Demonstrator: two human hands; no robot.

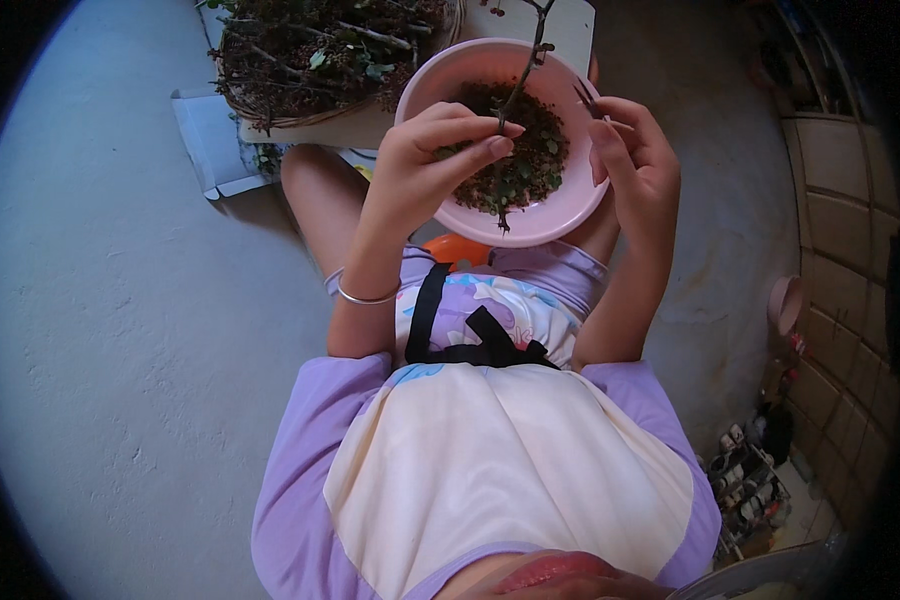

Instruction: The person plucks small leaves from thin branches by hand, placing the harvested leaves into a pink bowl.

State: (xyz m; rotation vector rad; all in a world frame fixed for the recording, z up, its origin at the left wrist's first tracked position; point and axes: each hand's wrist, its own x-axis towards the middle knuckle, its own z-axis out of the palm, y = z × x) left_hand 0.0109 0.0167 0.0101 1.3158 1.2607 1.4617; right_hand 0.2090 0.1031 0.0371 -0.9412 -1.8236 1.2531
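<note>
My left hand (440, 155) pinches a thin dark branch (522, 85) between thumb and fingertips. The branch stands tilted over the pink basin (425, 85), its upper end running out of the top of the view and its lower end hanging inside the basin. My right hand (638, 165) is closed around a small scissors-like tool (585, 97) with two dark points spread apart, next to the basin's right rim. Most of that tool is hidden by the fingers. In the basin lies a heap of small brownish berries and green leaves (535, 150).
A woven basket (300, 122) piled with cut branches (330, 50) stands at the upper left on a pale board (565, 30). Beside it is a white open box (208, 140). An orange object (455, 250) shows below the basin. Brown boxes (840, 230) line the right.
</note>
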